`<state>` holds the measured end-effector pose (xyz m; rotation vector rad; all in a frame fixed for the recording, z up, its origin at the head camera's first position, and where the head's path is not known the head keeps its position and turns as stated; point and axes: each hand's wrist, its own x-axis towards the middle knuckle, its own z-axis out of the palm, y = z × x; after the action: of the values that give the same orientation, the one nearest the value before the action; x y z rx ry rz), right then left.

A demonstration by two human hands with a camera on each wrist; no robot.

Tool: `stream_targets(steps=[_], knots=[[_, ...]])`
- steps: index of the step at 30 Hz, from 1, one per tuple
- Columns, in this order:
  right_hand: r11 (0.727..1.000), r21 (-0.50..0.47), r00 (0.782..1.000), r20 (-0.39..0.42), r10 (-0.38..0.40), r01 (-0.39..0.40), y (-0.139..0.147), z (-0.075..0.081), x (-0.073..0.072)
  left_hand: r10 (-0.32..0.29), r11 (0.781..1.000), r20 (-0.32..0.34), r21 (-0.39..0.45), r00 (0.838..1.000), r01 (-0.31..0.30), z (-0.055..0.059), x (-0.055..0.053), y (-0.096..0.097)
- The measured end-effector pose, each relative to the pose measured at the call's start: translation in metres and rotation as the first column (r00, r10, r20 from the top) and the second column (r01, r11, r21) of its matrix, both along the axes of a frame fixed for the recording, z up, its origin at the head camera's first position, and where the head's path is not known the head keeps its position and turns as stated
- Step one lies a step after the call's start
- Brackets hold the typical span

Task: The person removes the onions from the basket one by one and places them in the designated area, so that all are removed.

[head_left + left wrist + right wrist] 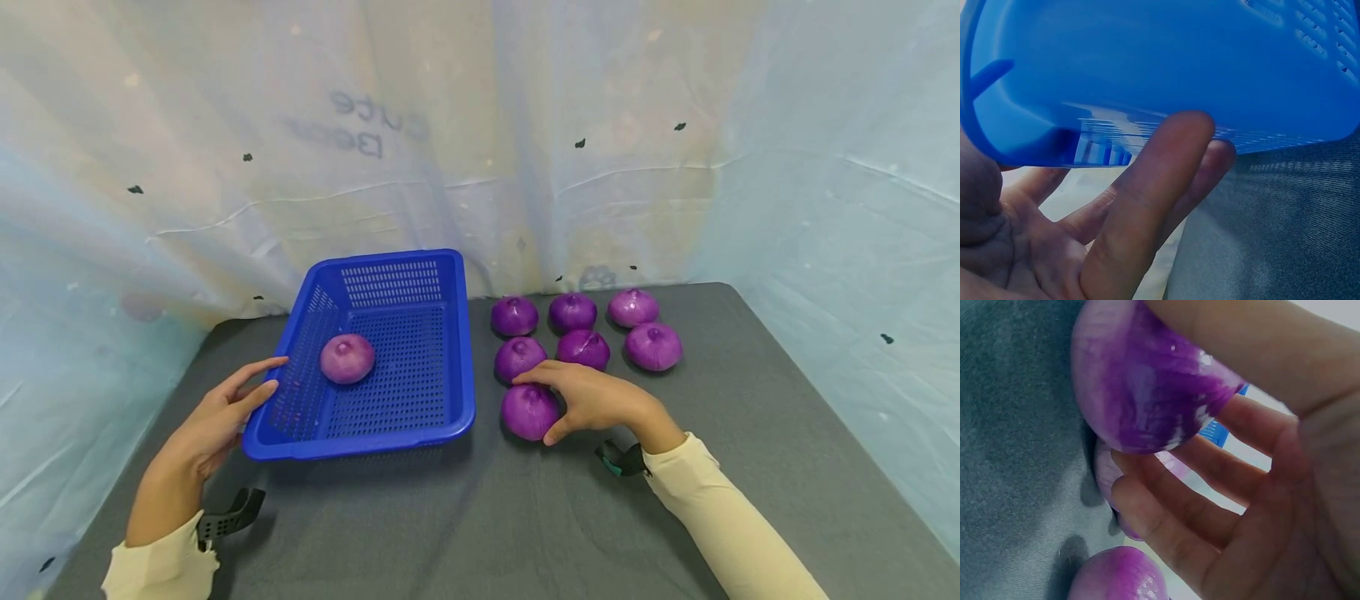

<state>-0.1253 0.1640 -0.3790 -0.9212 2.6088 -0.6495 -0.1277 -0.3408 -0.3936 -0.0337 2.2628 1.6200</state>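
My right hand has its thumb and fingers around the near side of a purple onion, the one closest to me on the dark cloth. In the right wrist view, this shiny onion sits between the thumb and the fingers. Over on the left, my left hand touches the rim of a blue plastic basket with extended fingers. The left wrist view shows its fingers fairly straight against the basket's outer wall. One paler onion lies inside the basket, toward its left.
Several more purple onions stand in rows at the right back, among them a front-row onion beside my fingertips and one farther right. A dark grey cloth covers the table. Pale plastic sheeting hangs behind and at both sides.
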Motion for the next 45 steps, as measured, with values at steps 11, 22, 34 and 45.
stream_targets(steps=[11,22,34,45], knots=[[0.999,0.045,1.000,-0.006,0.013,-0.013,-0.002,-0.011,-0.001,-0.004,1.000,0.008,0.011,1.000,0.004,0.000,0.001,-0.001],[0.999,0.051,1.000,0.003,0.016,-0.016,-0.003,-0.009,0.001,-0.004,1.000,0.009,0.012,1.000,0.004,-0.001,0.001,-0.001],[0.999,0.048,1.000,-0.017,0.013,-0.012,-0.003,-0.007,0.001,0.000,1.000,0.010,0.003,1.000,0.000,-0.002,0.001,-0.002],[0.998,0.051,0.999,-0.019,-0.046,0.047,0.003,0.014,0.004,-0.001,1.000,0.009,0.023,1.000,0.001,0.000,0.001,-0.001]])
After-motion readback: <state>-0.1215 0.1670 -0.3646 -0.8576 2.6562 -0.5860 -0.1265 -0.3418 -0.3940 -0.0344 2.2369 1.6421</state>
